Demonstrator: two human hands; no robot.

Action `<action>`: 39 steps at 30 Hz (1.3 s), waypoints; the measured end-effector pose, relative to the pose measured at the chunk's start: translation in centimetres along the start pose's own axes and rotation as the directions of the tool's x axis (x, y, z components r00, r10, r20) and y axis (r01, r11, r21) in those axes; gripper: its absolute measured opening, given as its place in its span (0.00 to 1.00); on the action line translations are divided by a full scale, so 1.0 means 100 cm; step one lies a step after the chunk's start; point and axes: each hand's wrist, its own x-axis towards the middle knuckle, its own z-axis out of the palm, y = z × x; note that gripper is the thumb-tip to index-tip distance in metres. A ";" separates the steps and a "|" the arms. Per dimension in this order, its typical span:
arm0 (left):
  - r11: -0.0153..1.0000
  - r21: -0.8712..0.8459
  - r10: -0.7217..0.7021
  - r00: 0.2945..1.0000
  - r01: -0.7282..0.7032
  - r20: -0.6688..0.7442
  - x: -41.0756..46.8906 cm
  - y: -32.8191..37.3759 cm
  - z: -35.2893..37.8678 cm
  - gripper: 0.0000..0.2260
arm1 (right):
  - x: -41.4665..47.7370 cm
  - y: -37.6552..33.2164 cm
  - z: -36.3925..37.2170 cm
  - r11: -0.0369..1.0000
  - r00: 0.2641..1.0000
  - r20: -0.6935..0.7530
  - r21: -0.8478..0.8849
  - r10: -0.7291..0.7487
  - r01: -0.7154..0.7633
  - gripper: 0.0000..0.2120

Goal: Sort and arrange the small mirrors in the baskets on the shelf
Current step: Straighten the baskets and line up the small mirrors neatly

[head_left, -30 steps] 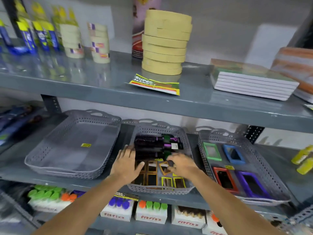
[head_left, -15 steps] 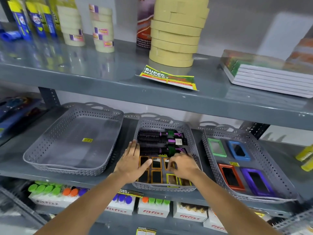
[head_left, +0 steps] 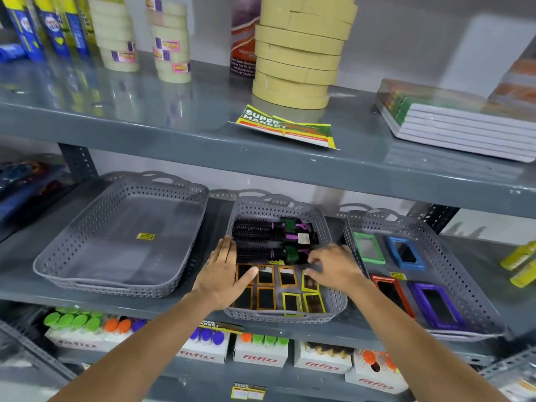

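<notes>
Middle basket (head_left: 285,317) on the shelf (head_left: 174,303): small mirrors (head_left: 287,275) lie in rows at its front edge, hairbrushes (head_left: 261,233) behind. Left hand (head_left: 224,275) lies flat and open on the left mirrors, likely steadying them. Right hand (head_left: 333,266), fingers curled, seems to nudge a yellow mirror (head_left: 309,282); grip unclear.

Two forearms enter from the lower edge, both bare to the frame edge. No sleeves show. The left hand (head_left: 223,274) and right hand (head_left: 333,266) are bare.
</notes>
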 end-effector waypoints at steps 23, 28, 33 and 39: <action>1.000 0.027 -0.001 1.000 0.001 0.007 0.001 -0.001 0.002 0.48 | -0.001 -0.002 0.011 0.999 0.988 0.147 -0.026 0.038 -0.034 0.06; 1.000 0.031 -0.005 1.000 0.005 0.008 0.002 -0.002 0.002 0.48 | -0.001 0.002 0.011 1.000 0.999 0.034 -0.011 0.021 -0.021 0.12; 1.000 0.021 0.000 1.000 0.000 0.006 0.002 -0.001 0.002 0.47 | 0.000 -0.012 0.013 0.996 0.996 -0.016 -0.009 -0.088 0.088 0.15; 1.000 0.013 -0.001 1.000 0.001 0.008 0.000 0.001 -0.001 0.47 | 0.001 -0.029 0.021 0.983 0.984 0.048 -0.054 -0.171 0.173 0.13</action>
